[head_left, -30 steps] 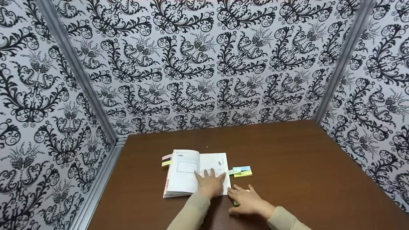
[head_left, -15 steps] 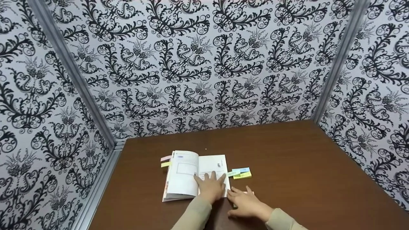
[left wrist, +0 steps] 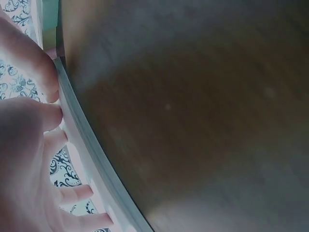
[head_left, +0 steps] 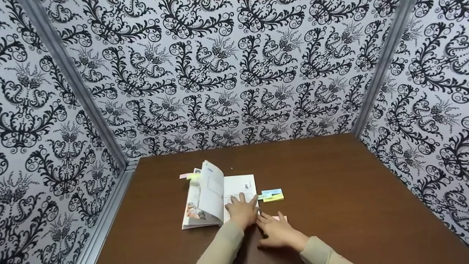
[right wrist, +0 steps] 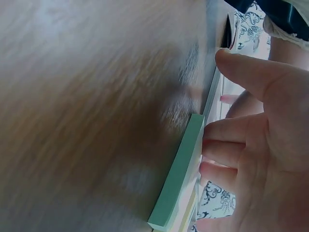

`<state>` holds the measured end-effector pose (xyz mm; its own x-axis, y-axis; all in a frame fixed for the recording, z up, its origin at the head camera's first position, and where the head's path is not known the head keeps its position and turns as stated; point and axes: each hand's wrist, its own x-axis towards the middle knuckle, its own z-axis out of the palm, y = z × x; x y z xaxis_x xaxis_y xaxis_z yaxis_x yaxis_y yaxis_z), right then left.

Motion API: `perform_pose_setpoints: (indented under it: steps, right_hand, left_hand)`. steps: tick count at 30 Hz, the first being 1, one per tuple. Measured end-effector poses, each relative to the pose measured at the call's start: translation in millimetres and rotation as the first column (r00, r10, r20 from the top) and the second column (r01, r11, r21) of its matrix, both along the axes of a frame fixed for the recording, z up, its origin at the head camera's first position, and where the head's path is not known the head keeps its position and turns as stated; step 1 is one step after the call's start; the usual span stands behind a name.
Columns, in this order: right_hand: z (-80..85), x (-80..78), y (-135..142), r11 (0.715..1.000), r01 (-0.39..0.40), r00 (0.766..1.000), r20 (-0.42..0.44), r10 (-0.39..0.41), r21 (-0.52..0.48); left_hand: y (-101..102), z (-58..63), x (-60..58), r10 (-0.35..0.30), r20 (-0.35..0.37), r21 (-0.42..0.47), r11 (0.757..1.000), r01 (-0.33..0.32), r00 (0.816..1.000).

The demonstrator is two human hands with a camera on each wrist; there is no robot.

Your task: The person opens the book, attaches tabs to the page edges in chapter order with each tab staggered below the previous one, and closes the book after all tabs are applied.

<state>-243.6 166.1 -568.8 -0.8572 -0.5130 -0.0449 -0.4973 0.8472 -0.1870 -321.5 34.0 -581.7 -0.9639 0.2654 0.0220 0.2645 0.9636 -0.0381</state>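
An open book [head_left: 238, 182] lies on the brown table. My left hand [head_left: 242, 212] rests on its right page with fingers spread. On the left side, several pages [head_left: 212, 190] stand up and lean toward the left, baring a page with an orange picture [head_left: 194, 211]. In the left wrist view the fingers lie along the book's edge [left wrist: 104, 162]. My right hand [head_left: 277, 231], fingers extended, touches a pad of sticky notes by the book's lower right corner. That pad shows a green side [right wrist: 177, 176] in the right wrist view and a pink end [head_left: 283, 218] in the head view.
Blue sticky notes [head_left: 273, 191] and yellow ones [head_left: 274, 198] lie right of the book, beside a pale green tab [head_left: 263, 197] at the page edge. Pink [head_left: 184, 176] and yellow tabs [head_left: 193, 176] stick out on the left. Patterned walls [head_left: 227, 73] enclose the table [head_left: 322, 176].
The left-hand pages, lying flatter before, have risen and now stand tilted, uncovering the picture page beneath. Both hands stay nearly where they were; the head view has shifted slightly.
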Motion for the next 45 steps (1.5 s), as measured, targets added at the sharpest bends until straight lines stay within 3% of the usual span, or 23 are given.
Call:
perform_pose_setpoints:
  steps: [3,5,8,11,12,15,19,23,27,34,45]
  right_hand:
    - [1.4,-0.4,0.8,1.000,0.003,1.000,0.011,-0.003,-0.012]
    - [1.5,-0.6,1.8,1.000,0.005,1.000,0.018,-0.005,-0.023]
    - [1.4,-1.2,2.6,0.999,0.003,1.000,0.028,-0.003,-0.032]
    - [1.8,-1.1,3.2,0.999,-0.004,0.999,0.039,0.006,-0.051]
    - [1.8,-1.0,3.4,0.998,-0.006,0.999,0.042,0.008,-0.059]
    - [1.0,0.3,5.5,0.997,-0.004,0.999,0.046,0.007,-0.076]
    - [0.8,-0.9,5.8,0.996,-0.012,0.999,0.047,0.017,-0.091]
    - [-0.2,-2.0,9.2,0.990,-0.025,0.997,0.069,0.035,-0.141]
    - [-1.4,-2.9,14.8,0.983,-0.044,0.994,0.091,0.061,-0.181]
    - [-0.6,-5.3,24.4,0.980,-0.023,0.988,0.146,0.053,-0.197]
    - [13.8,-4.6,33.1,0.983,0.018,0.987,0.160,0.012,-0.183]
  left_hand:
    - [-4.1,-1.6,-0.2,-0.038,0.012,0.017,0.999,0.038,0.999]
    - [-8.1,-1.5,0.4,-0.079,0.039,0.075,0.994,0.075,0.996]
    - [-15.4,0.0,2.0,-0.134,0.152,0.298,0.951,0.084,0.979]
    - [-22.6,1.7,2.9,-0.178,0.225,0.408,0.910,0.073,0.958]
    - [-24.8,2.1,3.0,-0.192,0.219,0.407,0.909,0.090,0.957]
    - [-31.1,3.8,4.0,-0.234,0.125,0.282,0.940,0.191,0.964]
    - [-44.5,4.0,4.9,-0.239,0.060,0.166,0.960,0.226,0.969]
    - [-56.3,-0.8,5.2,-0.275,0.070,0.127,0.956,0.264,0.959]
    - [-65.5,2.9,8.3,-0.331,0.072,0.117,0.940,0.321,0.941]
    - [-77.1,7.8,16.4,-0.337,0.015,0.082,0.939,0.334,0.941]
    - [-85.4,8.7,12.8,-0.315,-0.062,0.086,0.944,0.319,0.947]
